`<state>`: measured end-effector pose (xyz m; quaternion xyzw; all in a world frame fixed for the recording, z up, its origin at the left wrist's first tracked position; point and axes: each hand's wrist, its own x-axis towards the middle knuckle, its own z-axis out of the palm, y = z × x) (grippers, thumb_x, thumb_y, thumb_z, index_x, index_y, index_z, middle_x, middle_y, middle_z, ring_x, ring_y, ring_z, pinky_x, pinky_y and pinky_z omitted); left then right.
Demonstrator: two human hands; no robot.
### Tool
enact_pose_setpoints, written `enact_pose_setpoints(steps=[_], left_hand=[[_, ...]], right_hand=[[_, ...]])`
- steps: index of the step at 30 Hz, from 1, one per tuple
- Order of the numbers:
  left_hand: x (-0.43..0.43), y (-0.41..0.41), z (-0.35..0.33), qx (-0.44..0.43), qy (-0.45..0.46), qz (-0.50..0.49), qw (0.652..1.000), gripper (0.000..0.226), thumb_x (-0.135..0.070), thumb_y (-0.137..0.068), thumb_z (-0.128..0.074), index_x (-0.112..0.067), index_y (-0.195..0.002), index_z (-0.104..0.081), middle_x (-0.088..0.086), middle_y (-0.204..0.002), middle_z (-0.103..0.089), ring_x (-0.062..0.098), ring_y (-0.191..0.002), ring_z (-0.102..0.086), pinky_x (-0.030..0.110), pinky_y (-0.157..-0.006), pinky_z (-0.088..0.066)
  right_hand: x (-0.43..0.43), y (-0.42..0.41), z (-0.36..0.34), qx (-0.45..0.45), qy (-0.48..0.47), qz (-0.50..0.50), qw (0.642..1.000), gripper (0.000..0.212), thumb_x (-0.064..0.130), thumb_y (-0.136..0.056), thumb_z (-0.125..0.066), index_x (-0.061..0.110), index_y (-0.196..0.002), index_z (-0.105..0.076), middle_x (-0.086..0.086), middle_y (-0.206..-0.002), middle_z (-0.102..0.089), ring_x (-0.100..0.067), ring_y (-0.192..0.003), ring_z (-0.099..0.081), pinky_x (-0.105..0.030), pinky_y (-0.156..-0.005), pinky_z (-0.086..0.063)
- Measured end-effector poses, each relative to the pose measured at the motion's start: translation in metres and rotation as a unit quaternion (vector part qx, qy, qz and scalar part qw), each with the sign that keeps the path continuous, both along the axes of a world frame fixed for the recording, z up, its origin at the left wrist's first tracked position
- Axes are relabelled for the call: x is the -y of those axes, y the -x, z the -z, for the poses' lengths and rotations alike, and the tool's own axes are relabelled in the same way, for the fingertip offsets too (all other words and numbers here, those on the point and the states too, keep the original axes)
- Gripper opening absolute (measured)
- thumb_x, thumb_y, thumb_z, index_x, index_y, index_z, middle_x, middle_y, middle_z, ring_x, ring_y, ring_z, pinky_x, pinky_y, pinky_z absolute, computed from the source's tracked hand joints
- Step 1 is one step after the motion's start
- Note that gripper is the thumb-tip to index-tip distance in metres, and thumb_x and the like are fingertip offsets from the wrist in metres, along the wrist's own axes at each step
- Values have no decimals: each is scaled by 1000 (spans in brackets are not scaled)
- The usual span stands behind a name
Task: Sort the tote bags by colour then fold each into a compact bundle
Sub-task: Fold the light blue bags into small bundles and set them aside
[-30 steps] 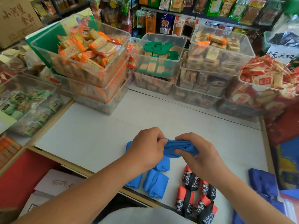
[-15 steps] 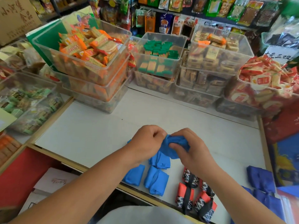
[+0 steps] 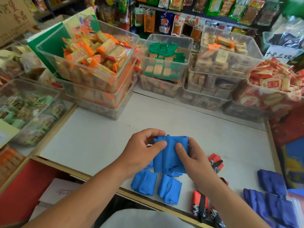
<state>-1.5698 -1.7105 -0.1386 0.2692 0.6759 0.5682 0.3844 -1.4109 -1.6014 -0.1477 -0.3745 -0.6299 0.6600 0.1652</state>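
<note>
Holding blue bag (image 3: 169, 155) lifted at lower centre of frame, both hands on it. Left hand (image 3: 143, 145) grips its upper left edge, thumb on the front, fingers curled behind. Right hand (image 3: 192, 160) grips the right side, thumb pressed on the front, fingers wrapped round the far edge. Bag partly folded, lower end hanging ragged above the table (image 3: 92, 142).

Two blue bundles (image 3: 144, 182) lie side by side just below it, near the table's front edge. Red-black bundles (image 3: 199, 203) at lower right: one beside the right wrist, others by the right forearm. Purple bags (image 3: 271, 181) piled at far lower right.

Clear bins stacked across the upper frame:
- Upper-left bin (image 3: 118, 28): orange snack packs.
- Centre bin (image 3: 169, 41): green-topped packs.
- Next bin (image 3: 253, 46) to the right: tan packs.
- Far-right bin (image 3: 271, 92): red packs.

Contents of the lower bins are blurred.
</note>
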Motion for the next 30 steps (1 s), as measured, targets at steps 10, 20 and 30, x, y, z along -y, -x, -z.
enact_pose_setpoints(steps=[10, 20, 30], left_hand=[[19, 54, 20, 82, 21, 37, 996, 24, -18, -88, -80, -23, -111, -73, -2, -101, -76, 14, -95, -74, 31, -81, -63], [52, 80, 65, 130, 75, 4, 989, 22, -16, -94, -73, -22, -115, -71, -6, -108, -78, 12, -103, -73, 36, -91, -60], [62, 69, 111, 139, 128, 8, 982, 31, -15, -89, -79, -21, -117, -68, -7, -108, -77, 9, -100, -74, 31, -85, -61]], right_hand=[[45, 64, 14, 27, 151, 59, 986, 23, 34, -106, -52, 16, -117, -59, -15, -114, -71, -29, -105, -73, -53, -92, -59], [52, 75, 37, 23, 241, 34, 970, 26, 15, -103, -58, 8, -126, -67, -14, -122, -73, -31, -116, -69, -50, -103, -52], [79, 77, 85, 125, 215, 102, 963, 12, 4, -93, -72, 4, -104, -75, -13, -98, -79, -30, -94, -76, -49, -89, -61]])
